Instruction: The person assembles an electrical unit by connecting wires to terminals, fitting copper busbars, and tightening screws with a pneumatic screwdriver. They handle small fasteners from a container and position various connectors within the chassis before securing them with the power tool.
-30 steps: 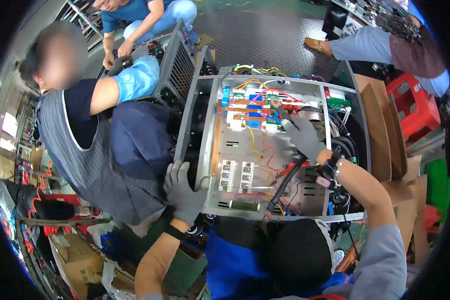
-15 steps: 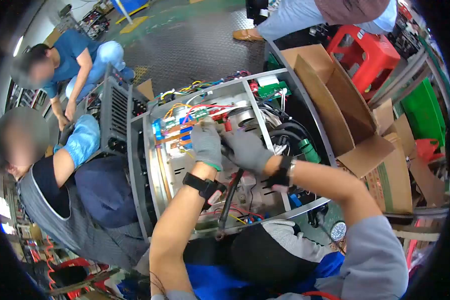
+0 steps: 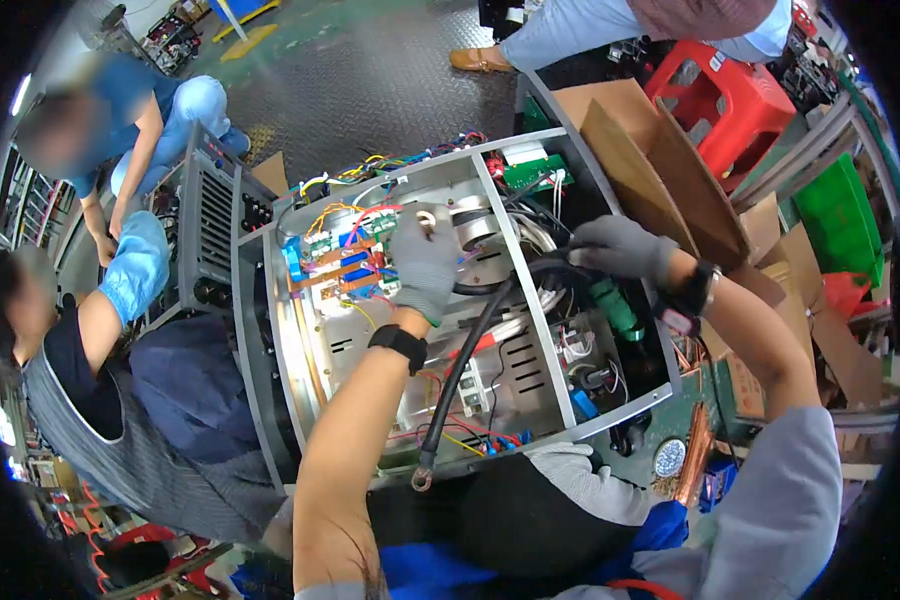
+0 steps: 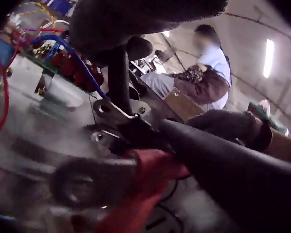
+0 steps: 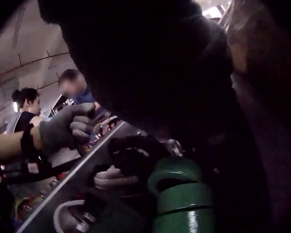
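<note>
My gloved left hand (image 3: 425, 265) is over the middle of an opened metal chassis (image 3: 515, 225), its fingers curled round a black cable (image 4: 119, 73) close to the round metal can (image 3: 475, 230). To the right, my gloved right hand (image 3: 620, 250) grips a black cable at the chassis's side compartment, above a green cylindrical part (image 3: 615, 310). Its fingers are mostly dark in the right wrist view. Another length of thick black cable (image 3: 460, 375) slants across the chassis and ends in a ring lug (image 3: 422, 480) at the near edge.
Left of my hand are copper bars (image 3: 330, 270) and a circuit board with coloured wires. A divider bar (image 3: 530, 290) runs between the compartments. An open cardboard box (image 3: 650, 170) and a red stool (image 3: 725, 105) stand at right. One person (image 3: 100, 380) sits close by on the left.
My left hand has left the chassis's left edge and come in over its middle. The right hand met it there, then moved right to the side compartment. The head view has shifted.
</note>
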`<state>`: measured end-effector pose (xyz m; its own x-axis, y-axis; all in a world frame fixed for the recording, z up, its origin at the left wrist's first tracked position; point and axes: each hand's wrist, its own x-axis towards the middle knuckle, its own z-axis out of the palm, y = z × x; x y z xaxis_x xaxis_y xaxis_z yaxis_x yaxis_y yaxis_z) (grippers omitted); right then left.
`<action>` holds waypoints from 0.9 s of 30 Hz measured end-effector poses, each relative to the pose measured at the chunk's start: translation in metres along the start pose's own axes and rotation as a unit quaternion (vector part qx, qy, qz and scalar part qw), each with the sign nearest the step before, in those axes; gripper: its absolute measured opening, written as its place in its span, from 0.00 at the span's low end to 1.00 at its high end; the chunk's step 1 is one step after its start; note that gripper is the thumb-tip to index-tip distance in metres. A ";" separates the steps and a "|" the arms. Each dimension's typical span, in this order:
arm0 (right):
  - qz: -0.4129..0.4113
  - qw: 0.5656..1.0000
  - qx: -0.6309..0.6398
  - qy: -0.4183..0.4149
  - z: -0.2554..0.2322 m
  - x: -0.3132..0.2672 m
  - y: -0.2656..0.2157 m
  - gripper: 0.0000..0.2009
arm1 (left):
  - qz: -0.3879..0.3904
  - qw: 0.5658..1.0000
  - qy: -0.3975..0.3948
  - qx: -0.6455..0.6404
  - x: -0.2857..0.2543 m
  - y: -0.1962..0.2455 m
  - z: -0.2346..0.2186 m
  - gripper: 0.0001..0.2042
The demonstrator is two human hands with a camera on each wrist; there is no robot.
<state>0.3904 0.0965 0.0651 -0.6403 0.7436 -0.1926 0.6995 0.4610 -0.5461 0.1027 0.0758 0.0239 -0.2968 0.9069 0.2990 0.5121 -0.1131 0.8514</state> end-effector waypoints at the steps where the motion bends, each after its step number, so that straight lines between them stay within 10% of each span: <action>1: -0.015 0.996 0.083 -0.005 -0.005 -0.003 0.001 0.13 | 0.018 1.000 -0.022 -0.011 -0.001 0.004 0.000 0.09; 14: 0.066 0.990 0.097 0.079 0.020 0.018 0.007 0.15 | 0.161 0.983 -0.085 -0.011 -0.012 0.029 -0.038 0.09; 16: 0.046 0.992 0.082 0.084 0.029 0.010 0.009 0.15 | -0.135 0.944 -0.140 -0.266 -0.021 -0.012 -0.059 0.08; 19: -0.013 0.993 -0.009 0.117 0.032 0.014 0.017 0.16 | -0.171 0.916 0.016 -0.363 -0.043 -0.040 -0.048 0.06; 23: 0.048 0.996 0.042 0.067 0.034 0.011 0.010 0.18 | -0.231 0.895 -0.023 -0.381 -0.038 -0.036 -0.051 0.07; 27: -0.018 0.966 0.222 0.133 0.036 0.014 0.015 0.20 | -0.050 0.982 -0.054 -0.174 -0.017 -0.034 -0.043 0.07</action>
<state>0.3806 0.0959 0.0247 -0.5164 0.8561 0.0181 0.4347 0.2803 -0.8558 0.0555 0.0473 0.0083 -0.2346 0.9563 0.1747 0.1728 -0.1358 0.9755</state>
